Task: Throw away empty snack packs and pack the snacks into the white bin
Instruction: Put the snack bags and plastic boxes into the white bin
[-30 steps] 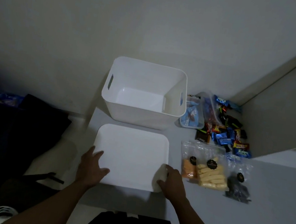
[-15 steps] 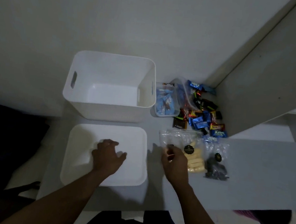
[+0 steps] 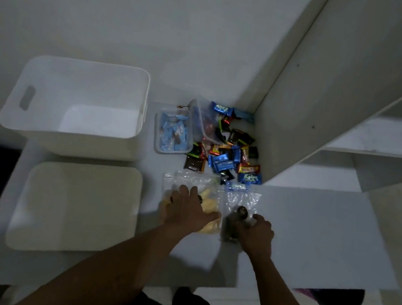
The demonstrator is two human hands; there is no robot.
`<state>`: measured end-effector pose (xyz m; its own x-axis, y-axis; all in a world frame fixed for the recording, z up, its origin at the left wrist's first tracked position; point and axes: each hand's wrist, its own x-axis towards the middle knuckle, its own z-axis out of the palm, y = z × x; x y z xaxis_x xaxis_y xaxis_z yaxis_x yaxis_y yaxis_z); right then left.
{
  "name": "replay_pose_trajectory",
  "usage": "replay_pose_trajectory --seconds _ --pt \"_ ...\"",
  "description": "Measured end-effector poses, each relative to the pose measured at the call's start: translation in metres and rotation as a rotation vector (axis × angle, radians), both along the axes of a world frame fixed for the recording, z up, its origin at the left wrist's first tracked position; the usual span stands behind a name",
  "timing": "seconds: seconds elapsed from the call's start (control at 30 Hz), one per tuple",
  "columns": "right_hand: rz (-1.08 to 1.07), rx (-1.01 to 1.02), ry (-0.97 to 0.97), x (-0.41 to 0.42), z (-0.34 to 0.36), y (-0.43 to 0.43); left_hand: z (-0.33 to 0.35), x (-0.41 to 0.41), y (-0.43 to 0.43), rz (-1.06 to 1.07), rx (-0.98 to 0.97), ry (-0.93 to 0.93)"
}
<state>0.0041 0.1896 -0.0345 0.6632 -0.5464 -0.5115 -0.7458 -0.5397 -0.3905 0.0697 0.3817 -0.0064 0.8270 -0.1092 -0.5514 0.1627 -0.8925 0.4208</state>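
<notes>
Tabletop (image 3: 312, 231): left grip (image 3: 187, 212) covers yellow bag (image 3: 210, 201), right grip (image 3: 256, 232) pinches dark bag (image 3: 240, 198)

The white bin (image 3: 81, 144) is open on top, its lid (image 3: 77, 207) lies flat in front, and candies (image 3: 230, 156) fill the corner by the board (image 3: 316, 103).

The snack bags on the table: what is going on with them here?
A person handles two bags. The left hand rests on a clear bag of yellow snacks; the right hand grips a clear bag of dark snacks beside it. The white bin stands empty, its lid lying in front. The loose wrapped snacks are not yet packed.
</notes>
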Motion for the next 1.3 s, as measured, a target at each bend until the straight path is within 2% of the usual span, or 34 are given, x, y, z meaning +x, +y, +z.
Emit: replay_pose_trajectory --seconds 0.1,0.27,0.43,0.6,0.7,0.83,1.0,1.23,1.3 --pt "0.024 0.091 0.033 0.002 -0.040 -0.028 -0.005 0.000 -0.020 0.050 0.082 0.013" --pt "-0.108 0.274 -0.030 0.013 -0.002 -0.025 0.000 0.000 -0.035 0.180 0.125 -0.017" --pt "-0.023 0.325 -0.013 0.019 0.002 -0.035 0.001 0.001 -0.039 0.217 0.089 0.004" --pt "0.060 0.309 -0.235 0.019 0.016 -0.035 0.012 -0.002 -0.029 0.300 -0.018 -0.090" --pt "0.032 0.300 -0.396 0.025 0.033 -0.028 0.020 0.000 -0.026 0.378 -0.140 -0.144" --pt "0.037 0.377 -0.495 0.042 0.053 -0.016 0.038 0.009 -0.023 0.528 -0.398 -0.264" --pt "0.134 0.416 -0.583 0.078 0.086 0.012 0.072 0.028 -0.004 0.713 -0.869 -0.099" --pt "0.222 0.468 -0.820 0.130 0.159 0.079 0.121 0.061 0.048 0.943 -1.217 -0.108" --pt "0.250 0.458 -0.870 0.145 0.176 0.103 0.135 0.071 0.070 0.937 -1.279 -0.145"
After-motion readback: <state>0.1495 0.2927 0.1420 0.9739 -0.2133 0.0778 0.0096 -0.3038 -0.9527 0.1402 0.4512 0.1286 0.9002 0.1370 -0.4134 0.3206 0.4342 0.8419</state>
